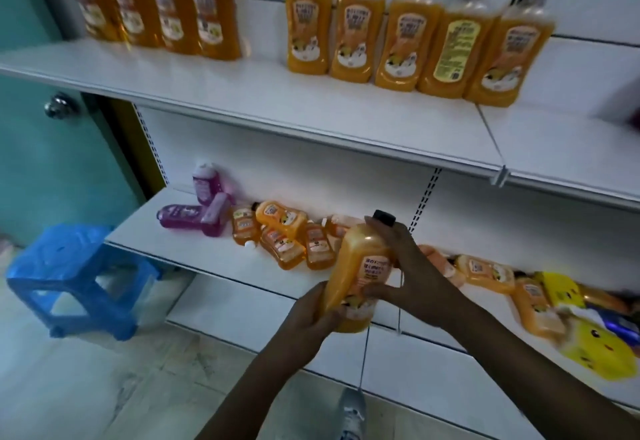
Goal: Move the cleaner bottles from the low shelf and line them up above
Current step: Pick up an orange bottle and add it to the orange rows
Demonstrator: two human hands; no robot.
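Note:
I hold one orange cleaner bottle [360, 266] with a black cap in front of the low shelf [194, 242]. My left hand [311, 315] grips its base from below. My right hand [412, 266] wraps its upper side and neck, thumb across the label. Several orange bottles [287, 239] lie tumbled on the low shelf, and more orange bottles [491, 273] lie to the right. On the upper shelf [277, 100] a row of orange black-capped bottles [408, 34] stands upright, with several darker amber bottles [156, 7] to its left.
Three purple bottles [204, 207] lie at the low shelf's left end. Yellow packages [588, 346] sit at its right end. A blue plastic stool [76, 277] stands on the tiled floor at left, near a teal door [52, 162]. My shoe [351, 412] shows below.

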